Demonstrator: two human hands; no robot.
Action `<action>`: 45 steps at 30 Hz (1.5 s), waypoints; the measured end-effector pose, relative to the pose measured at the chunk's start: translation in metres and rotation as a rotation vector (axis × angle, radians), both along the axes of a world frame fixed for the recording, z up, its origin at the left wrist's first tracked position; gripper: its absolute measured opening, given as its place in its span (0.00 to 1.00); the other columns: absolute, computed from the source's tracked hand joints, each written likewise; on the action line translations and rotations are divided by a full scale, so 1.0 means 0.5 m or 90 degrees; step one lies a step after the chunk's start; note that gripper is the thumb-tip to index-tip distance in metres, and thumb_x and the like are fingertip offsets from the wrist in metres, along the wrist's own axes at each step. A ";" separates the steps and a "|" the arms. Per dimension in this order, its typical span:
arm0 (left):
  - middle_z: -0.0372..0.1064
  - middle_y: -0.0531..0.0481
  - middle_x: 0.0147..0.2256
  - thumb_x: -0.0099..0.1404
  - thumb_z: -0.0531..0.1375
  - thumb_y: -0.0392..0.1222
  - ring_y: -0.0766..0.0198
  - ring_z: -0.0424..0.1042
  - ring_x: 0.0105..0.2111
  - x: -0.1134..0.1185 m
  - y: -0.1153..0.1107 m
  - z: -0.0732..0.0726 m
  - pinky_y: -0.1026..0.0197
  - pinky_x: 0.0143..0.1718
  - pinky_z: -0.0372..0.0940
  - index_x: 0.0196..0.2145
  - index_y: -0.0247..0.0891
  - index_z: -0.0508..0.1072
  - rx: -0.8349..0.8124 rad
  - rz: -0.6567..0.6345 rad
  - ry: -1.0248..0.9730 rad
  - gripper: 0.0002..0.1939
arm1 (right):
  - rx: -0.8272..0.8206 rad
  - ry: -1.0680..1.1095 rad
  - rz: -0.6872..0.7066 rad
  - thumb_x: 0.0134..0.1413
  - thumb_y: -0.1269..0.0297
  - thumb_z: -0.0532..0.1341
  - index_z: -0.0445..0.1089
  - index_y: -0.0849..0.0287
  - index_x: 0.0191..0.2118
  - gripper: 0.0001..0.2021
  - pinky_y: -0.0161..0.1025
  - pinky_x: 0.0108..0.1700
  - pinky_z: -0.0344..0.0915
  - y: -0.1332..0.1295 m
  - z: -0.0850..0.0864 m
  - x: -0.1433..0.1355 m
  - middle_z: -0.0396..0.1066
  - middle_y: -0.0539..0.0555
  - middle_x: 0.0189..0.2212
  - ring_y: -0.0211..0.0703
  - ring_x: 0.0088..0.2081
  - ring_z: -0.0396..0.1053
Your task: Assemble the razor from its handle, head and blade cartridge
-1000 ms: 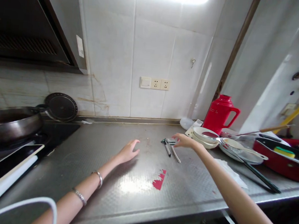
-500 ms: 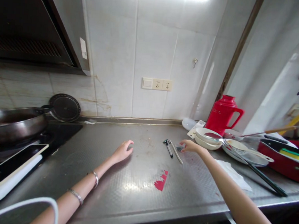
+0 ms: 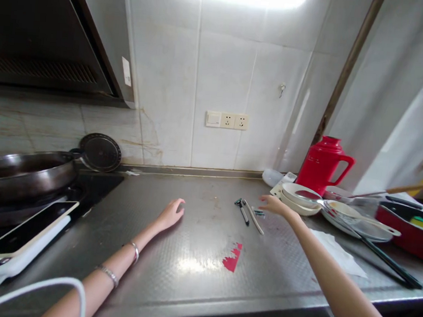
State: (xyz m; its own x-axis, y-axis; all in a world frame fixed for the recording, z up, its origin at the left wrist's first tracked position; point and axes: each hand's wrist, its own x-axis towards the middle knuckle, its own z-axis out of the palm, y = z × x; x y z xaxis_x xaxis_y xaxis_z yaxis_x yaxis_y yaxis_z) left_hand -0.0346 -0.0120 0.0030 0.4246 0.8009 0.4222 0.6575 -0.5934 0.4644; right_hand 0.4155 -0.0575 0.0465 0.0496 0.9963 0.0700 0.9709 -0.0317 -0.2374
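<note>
Holding right hand (image 3: 276,206) half-open and seemingly empty by loose dark pieces (image 3: 259,213), one o'clock from red scrap (image 3: 231,261), left hand (image 3: 170,216) gently curled, empty, at ten, with razor (image 3: 243,214) and pale stick (image 3: 254,218) already alongside at twelve.

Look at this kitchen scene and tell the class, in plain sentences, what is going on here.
A person has both bare hands over a grey metal counter. The right hand is beside some small dark pieces, near a slim razor-like tool with a dark head and a thin, pale, curved strip. The left hand is apart from them and looks empty. A torn red scrap lies nearer the counter's front edge.
</note>
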 end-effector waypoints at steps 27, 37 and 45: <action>0.58 0.40 0.57 0.66 0.46 0.42 0.54 0.55 0.57 -0.067 -0.014 -0.002 0.51 0.55 0.51 0.52 0.35 0.63 -0.001 0.213 0.237 0.19 | 0.190 0.028 0.147 0.58 0.62 0.49 0.68 0.66 0.46 0.18 0.38 0.55 0.54 0.028 -0.118 -0.362 0.64 0.66 0.52 0.48 0.54 0.61; 0.66 0.44 0.50 0.65 0.47 0.41 0.56 0.59 0.53 -0.065 -0.015 0.004 0.53 0.53 0.54 0.48 0.38 0.68 -0.001 0.194 0.220 0.17 | 0.181 0.023 0.134 0.59 0.66 0.47 0.70 0.63 0.42 0.16 0.34 0.54 0.54 0.020 -0.112 -0.366 0.68 0.62 0.49 0.43 0.53 0.63; 0.64 0.42 0.52 0.64 0.47 0.40 0.55 0.59 0.54 -0.067 -0.016 0.004 0.52 0.54 0.53 0.48 0.37 0.68 -0.004 0.185 0.209 0.17 | 0.181 0.020 0.139 0.58 0.67 0.47 0.70 0.63 0.40 0.16 0.35 0.53 0.55 0.015 -0.108 -0.367 0.68 0.62 0.49 0.44 0.52 0.63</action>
